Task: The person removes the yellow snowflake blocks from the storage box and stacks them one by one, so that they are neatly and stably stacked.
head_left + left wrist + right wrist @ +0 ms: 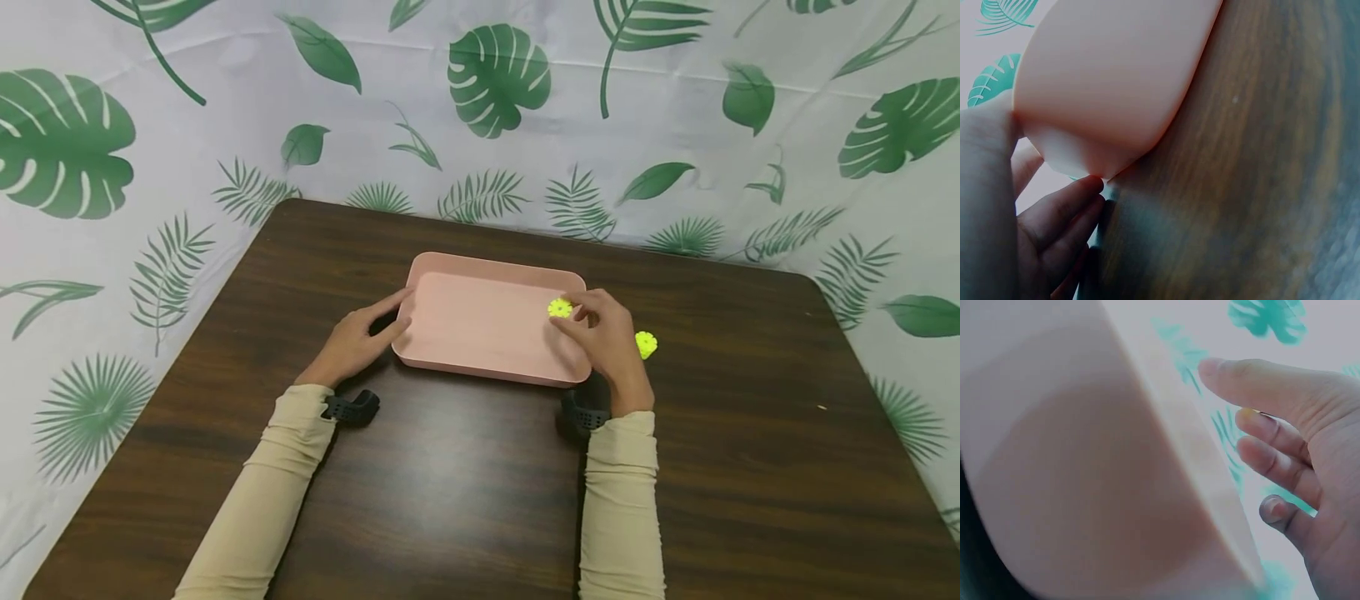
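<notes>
A shallow pink tray (480,321) lies on the dark wooden table. At its left end my left hand (356,340) rests with thumb and forefinger spread, fairly straight, touching the side. In the left wrist view, fingertips (1093,183) meet the tray's outer wall (1079,150). Over the tray's right end, my right hand (609,337) pinches a small bright yellow flower-shaped piece (559,308) between thumb and forefinger. The right wrist view shows the thumb (1241,378) and curled fingers beside the tray wall (1191,450), but not the piece.
A second yellow flower-shaped piece (646,344) lies on the table just right of my right hand, partly covered by it. A tiny pale speck (822,407) is farther right. Behind the table (712,467) hangs a white cloth (570,142) printed with green leaves.
</notes>
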The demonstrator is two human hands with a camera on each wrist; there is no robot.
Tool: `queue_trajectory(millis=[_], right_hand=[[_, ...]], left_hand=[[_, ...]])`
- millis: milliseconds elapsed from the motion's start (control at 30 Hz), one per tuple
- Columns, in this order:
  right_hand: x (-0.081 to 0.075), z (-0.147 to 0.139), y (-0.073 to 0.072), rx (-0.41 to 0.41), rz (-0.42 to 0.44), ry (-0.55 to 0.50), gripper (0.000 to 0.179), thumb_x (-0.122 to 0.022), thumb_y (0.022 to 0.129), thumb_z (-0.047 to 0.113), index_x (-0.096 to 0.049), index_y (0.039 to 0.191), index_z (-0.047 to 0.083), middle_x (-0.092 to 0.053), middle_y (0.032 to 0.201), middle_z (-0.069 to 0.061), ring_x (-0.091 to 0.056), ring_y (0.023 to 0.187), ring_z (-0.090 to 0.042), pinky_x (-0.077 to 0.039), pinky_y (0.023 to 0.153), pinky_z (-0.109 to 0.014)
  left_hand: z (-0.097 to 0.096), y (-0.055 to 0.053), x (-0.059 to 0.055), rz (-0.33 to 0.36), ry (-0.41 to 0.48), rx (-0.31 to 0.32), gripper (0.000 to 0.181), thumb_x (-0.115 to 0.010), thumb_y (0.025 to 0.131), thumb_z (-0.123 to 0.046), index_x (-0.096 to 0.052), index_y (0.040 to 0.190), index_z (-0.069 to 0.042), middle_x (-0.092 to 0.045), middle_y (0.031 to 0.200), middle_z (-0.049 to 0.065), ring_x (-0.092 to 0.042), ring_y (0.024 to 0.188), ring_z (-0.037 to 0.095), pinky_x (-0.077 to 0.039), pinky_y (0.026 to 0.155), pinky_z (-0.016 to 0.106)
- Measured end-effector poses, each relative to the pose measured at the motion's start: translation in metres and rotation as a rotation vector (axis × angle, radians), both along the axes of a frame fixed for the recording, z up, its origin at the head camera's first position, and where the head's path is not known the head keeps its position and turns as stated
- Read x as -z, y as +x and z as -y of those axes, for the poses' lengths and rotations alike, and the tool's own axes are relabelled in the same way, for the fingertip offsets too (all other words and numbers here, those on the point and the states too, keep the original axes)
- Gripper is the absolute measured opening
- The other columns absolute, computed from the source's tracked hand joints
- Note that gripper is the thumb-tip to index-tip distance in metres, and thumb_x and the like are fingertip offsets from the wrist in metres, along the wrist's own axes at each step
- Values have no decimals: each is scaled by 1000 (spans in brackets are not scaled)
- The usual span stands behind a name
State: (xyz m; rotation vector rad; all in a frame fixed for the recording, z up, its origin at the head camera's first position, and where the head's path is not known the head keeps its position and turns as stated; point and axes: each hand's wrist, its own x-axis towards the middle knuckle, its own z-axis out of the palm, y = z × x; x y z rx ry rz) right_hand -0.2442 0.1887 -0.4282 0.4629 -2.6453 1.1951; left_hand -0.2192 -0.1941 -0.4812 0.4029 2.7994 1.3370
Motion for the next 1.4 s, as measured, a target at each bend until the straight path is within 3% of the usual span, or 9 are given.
queue_trajectory(millis=[133,367,500,667,867,1233,1400], right_hand=[[2,-26,4,118,-18,-62,34,-83,90,9,-74,121,-3,-64,106,-19,-60,92,-32,-50,82,-42],[9,-66,13,306,-14,-113,36,-82,92,15,-74,121,-3,-64,107,-18,-58,88,-17,-44,77,-23],[11,-83,20,393,26,-113,38,-81,93,24,-74,123,0,-64,108,-14,-55,86,-7,-44,76,-18],[18,-98,26,463,104,-116,43,-79,94,32,-74,125,1,-64,114,-13,-54,89,-7,-44,79,-20],[24,-105,29,469,165,-120,46,-79,94,35,-74,124,1,-63,115,-12,-54,90,-10,-43,74,-23],[29,-106,29,443,179,-117,41,-81,93,28,-74,121,0,-63,114,-12,-53,89,-8,-43,71,-21],[30,-108,30,427,225,-115,55,-78,94,37,-68,133,0,-63,126,-17,-56,96,-12,-44,74,-21]], left_hand=[[0,0,0,0,-6,-5,60,-54,105,-53,-37,161,-41,-42,162,3,-42,147,33,-33,117,61],[-1,0,-1,20,-10,-17,60,-55,105,-52,-36,161,-41,-41,162,4,-42,147,34,-33,117,61],[-2,1,-4,23,-9,-20,60,-54,104,-54,-37,160,-42,-42,162,4,-42,147,33,-33,117,61],[-3,1,-4,25,-4,-16,61,-54,104,-55,-36,161,-41,-41,162,4,-41,148,33,-32,118,61],[-3,2,-4,28,2,-18,60,-54,104,-54,-36,161,-43,-40,163,3,-40,148,33,-32,118,61],[-5,1,-4,23,-3,-15,60,-54,105,-54,-36,161,-42,-40,163,4,-41,148,33,-31,118,62],[-3,1,-3,14,-14,-17,59,-53,105,-53,-36,161,-41,-41,163,4,-41,147,34,-32,118,61]])
